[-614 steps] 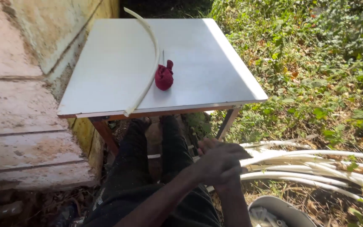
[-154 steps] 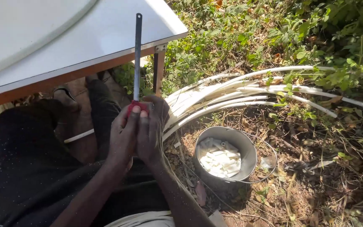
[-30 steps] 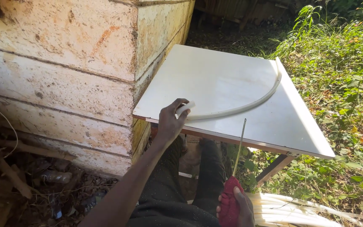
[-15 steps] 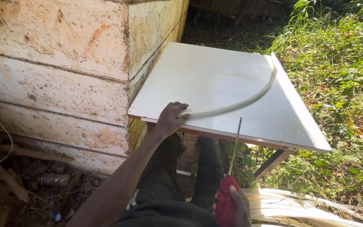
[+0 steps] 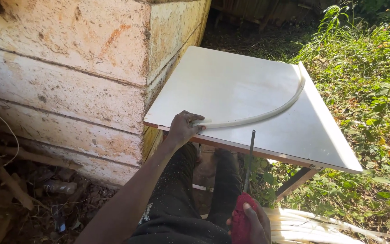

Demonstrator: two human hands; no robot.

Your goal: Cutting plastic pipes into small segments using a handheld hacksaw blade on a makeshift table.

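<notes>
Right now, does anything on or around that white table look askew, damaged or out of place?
The white tabletop sits level. The long pale strip on it bows in a wide arc rather than lying straight, its near end under the left hand. The right hand holds a thin blade by a red-wrapped handle. Nothing looks spilled or broken.

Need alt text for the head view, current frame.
The left hand grips the near end of a curved white strip on a white table; the right hand holds a red-wrapped blade upright by a weathered wall.

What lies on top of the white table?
A long curved pale strip lies on the white table, its near end pinned by the left hand. That end's tip is covered by the fingers.
</notes>
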